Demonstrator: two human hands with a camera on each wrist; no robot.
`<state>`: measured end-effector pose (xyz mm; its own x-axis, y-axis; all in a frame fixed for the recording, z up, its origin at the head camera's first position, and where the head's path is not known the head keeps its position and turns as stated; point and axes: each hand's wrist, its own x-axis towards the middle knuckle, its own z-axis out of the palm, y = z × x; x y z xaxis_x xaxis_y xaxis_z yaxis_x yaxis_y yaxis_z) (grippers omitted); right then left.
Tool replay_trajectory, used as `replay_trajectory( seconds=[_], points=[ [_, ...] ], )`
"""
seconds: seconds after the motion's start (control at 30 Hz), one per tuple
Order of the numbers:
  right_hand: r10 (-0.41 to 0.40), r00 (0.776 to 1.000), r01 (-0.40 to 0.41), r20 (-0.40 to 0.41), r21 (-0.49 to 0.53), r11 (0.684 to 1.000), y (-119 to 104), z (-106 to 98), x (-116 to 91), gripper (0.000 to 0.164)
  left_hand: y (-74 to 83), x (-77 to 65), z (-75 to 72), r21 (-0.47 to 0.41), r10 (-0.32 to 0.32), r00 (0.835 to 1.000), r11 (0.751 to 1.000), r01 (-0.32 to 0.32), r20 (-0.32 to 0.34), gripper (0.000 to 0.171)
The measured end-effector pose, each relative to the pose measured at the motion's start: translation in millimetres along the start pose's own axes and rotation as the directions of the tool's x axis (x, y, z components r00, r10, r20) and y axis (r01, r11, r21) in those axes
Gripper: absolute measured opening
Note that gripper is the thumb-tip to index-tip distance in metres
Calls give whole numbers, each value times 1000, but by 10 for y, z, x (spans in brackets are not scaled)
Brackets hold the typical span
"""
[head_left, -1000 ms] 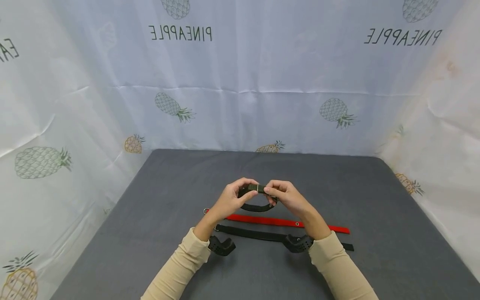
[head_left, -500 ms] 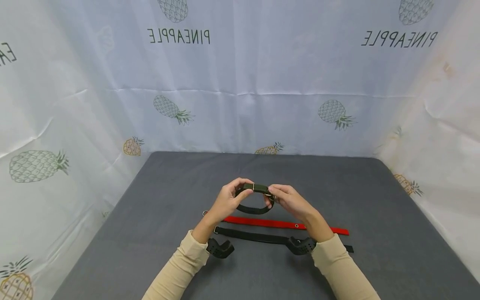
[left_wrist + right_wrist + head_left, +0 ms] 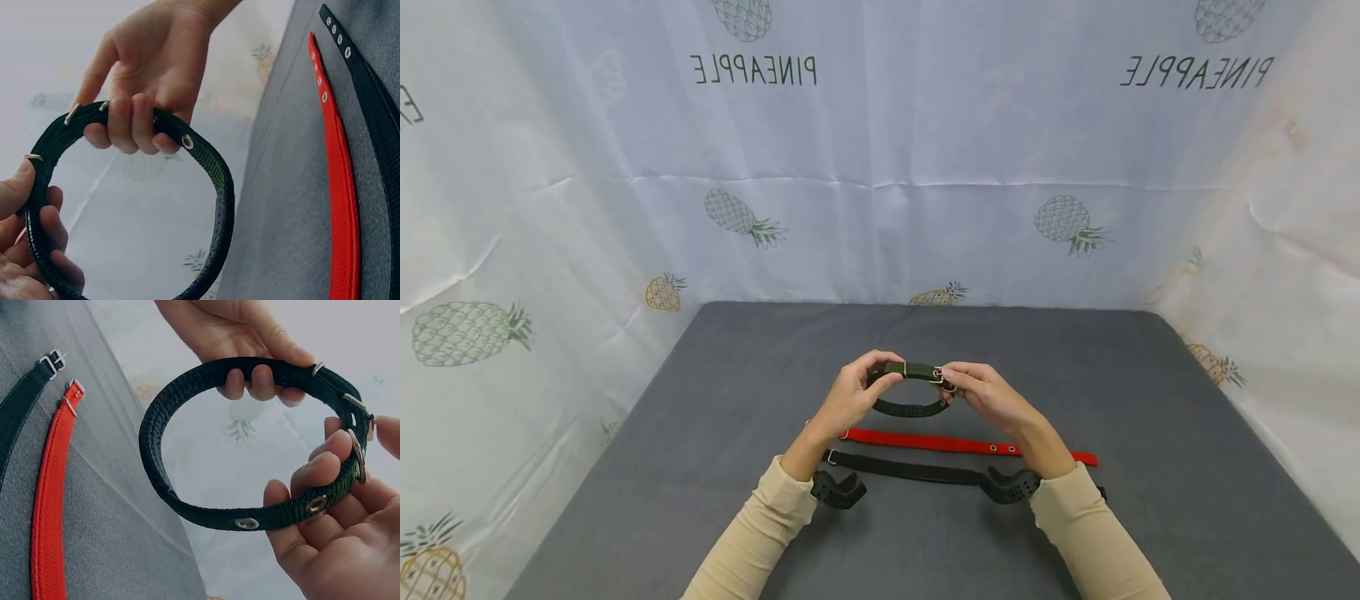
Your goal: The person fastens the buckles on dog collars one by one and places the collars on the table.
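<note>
A dark green dog collar (image 3: 910,409), closed into a loop, is held up above the table between both hands. My left hand (image 3: 852,393) pinches its left side, thumb beside the thin metal keeper (image 3: 319,369). On the other side, my right hand (image 3: 992,398) grips the band near the buckle (image 3: 357,406), several of its fingers inside the loop. A metal D-ring (image 3: 359,459) hangs by those fingers. Metal-rimmed eyelets (image 3: 247,523) show along the strap in the right wrist view. The loop's inner side has a ribbed dark lining (image 3: 225,212).
Below the hands, a red collar (image 3: 917,440) lies stretched out on the grey table (image 3: 760,350). Nearer the person is a black collar (image 3: 910,472), laid roughly parallel. The right forearm covers part of both. A pineapple-print curtain (image 3: 880,242) surrounds the table.
The hands have drawn a little apart, the right one shifting right along the collar. The buckle, earlier covered by the right fingers, now shows between the hands.
</note>
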<state>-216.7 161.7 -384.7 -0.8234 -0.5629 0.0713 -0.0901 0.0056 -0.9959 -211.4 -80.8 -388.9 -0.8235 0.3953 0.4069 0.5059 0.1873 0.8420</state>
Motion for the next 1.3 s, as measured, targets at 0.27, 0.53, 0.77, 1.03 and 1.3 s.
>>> replay_trajectory(
  seconds=[0.27,0.53,0.77,1.03,1.3],
  points=[
    [11,1000,-11,22,19,1000,15,-27,-22,24,-25,-16,-5,3,-13,1000,1000,13,25,28],
    [-35,999,37,18,-66,997,32,-85,-66,27,-74,2,-43,3,-9,1000,1000,9,6,32],
    [-42,999,41,-11,-97,994,56,-206,-113,20,-138,-24,-139,23,-13,1000,1000,14,-19,29],
    [-4,997,-9,-73,-175,985,54,-320,-170,32,-183,-82,-261,47,-60,997,997,63,-44,25],
    [18,989,-61,-144,-301,952,24,-442,-220,39,-324,-137,-365,72,-88,996,993,90,-21,24]
  ],
)
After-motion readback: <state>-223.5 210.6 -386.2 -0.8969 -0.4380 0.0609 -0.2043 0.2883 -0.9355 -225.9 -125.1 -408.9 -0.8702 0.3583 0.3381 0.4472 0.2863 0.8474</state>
